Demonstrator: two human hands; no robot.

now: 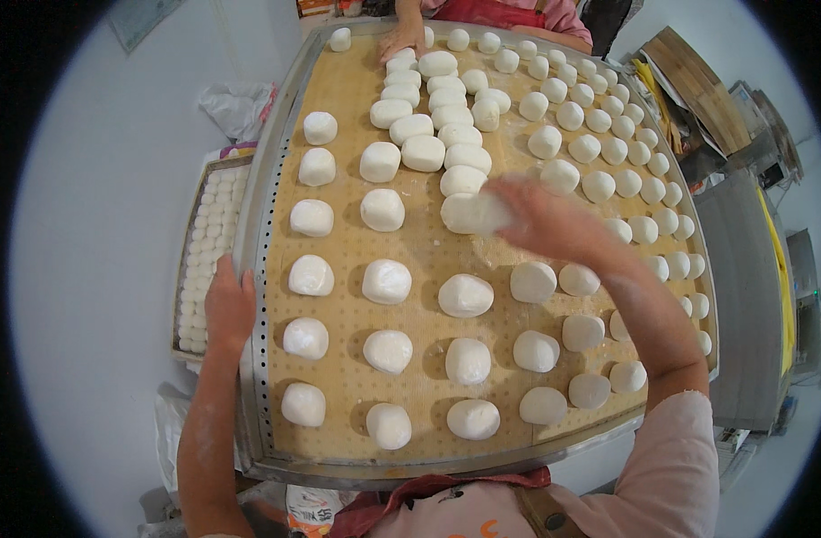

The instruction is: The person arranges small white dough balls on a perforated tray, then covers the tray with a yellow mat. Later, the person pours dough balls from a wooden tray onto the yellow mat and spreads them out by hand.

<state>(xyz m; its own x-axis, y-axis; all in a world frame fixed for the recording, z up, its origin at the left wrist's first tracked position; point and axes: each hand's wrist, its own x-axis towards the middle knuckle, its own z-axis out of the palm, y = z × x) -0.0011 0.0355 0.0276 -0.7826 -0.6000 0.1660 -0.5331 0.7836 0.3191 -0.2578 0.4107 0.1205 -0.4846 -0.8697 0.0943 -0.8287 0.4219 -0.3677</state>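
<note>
A large metal tray (270, 176) with a perforated rim and a tan mesh liner lies before me. Pale dough pieces (387, 281) stand across it, apart in rows along the left, front and right, and packed into a touching cluster at the back centre. My left hand (233, 302) grips the tray's left rim. Blurred by motion, my right hand (541, 214) is at the near end of the cluster, its fingers around a dough piece (492, 214). That piece appears to touch the one to its left. My forearm hides some pieces at the right.
Opposite me, another person's hand (405, 39) touches the cluster's far end. Below the left rim, a narrow tray (191, 269) holds many small dough balls. A plastic bag (234, 109) hangs by the left wall. Wooden boards (703, 91) and a grey panel (740, 296) stand at the right.
</note>
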